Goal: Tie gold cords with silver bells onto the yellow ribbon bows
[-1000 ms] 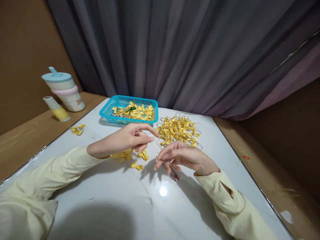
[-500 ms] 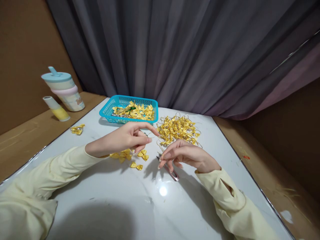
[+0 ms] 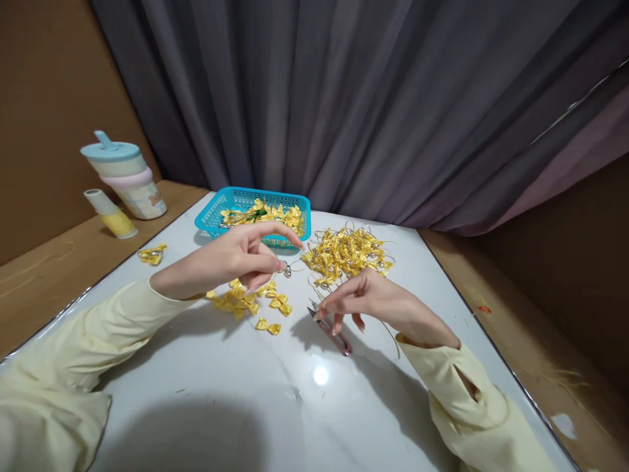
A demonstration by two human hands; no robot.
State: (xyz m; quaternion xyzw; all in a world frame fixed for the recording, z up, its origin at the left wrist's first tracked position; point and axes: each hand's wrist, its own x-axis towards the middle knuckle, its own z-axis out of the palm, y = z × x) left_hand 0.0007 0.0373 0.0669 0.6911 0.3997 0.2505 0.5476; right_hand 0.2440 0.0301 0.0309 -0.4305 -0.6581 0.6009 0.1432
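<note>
Above the table, my left hand (image 3: 240, 255) pinches a small silver bell (image 3: 287, 269) with a thin cord loop between thumb and fingers, the index finger stretched out over it. To the right, my right hand (image 3: 381, 301) has its fingertips closed on a thin gold cord (image 3: 393, 337), whose tail hangs down past the palm. Below that hand lie pink-handled thread snips (image 3: 344, 346), partly covered by its fingers. Loose yellow satin bows (image 3: 268, 326) lie under and in front of my left hand. Behind my right hand is a heap of yellow bows with bells and cords (image 3: 351, 252).
A blue plastic basket (image 3: 204, 219) holding bows and bells stands at the table's back. One bow with a bell (image 3: 152, 254) lies at the left. Beyond the table edge stand a lidded tumbler (image 3: 125, 177) and a yellow thread spool (image 3: 115, 219). A grey curtain (image 3: 314, 98) hangs behind.
My hands have moved apart: the left a little left and back, the right to the right. The bell at my left fingertips and the cord tail by my right hand now show more.
</note>
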